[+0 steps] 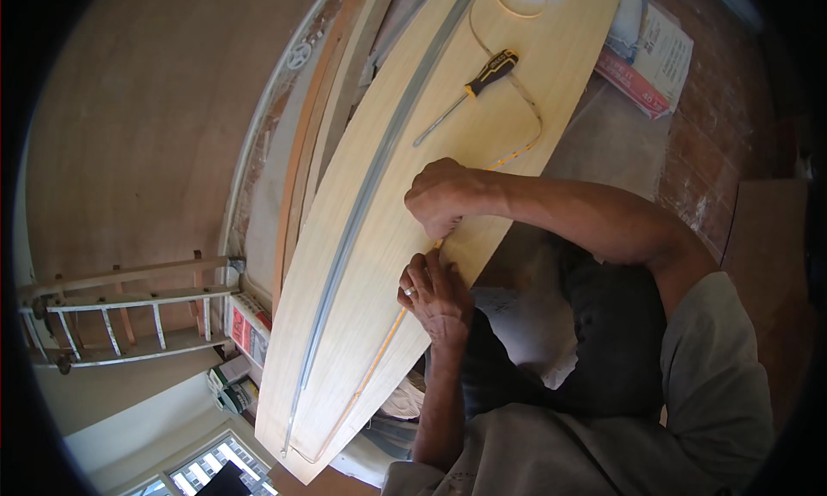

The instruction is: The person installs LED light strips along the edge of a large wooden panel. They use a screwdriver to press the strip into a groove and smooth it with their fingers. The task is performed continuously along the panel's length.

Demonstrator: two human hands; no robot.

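A long pale wooden board lies at a slant in front of me. Along it runs a thin yellow-orange strip, which looks like an LED strip. My right hand is closed in a fist, with the strip coming out beneath it. Just nearer, my left hand, a ring on one finger, has bent fingers pinched on the same strip over the board. The fingertips are partly hidden. Farther up, a black-and-yellow screwdriver rests on the board, its handle across the strip's slack part. A coil of strip lies at the far end.
Grey strips, perhaps metal channels, lie lengthwise on the board. Timber lengths stand along its left side. A ladder is at far left, near boxes. Red-and-white bags lie on the floor at right.
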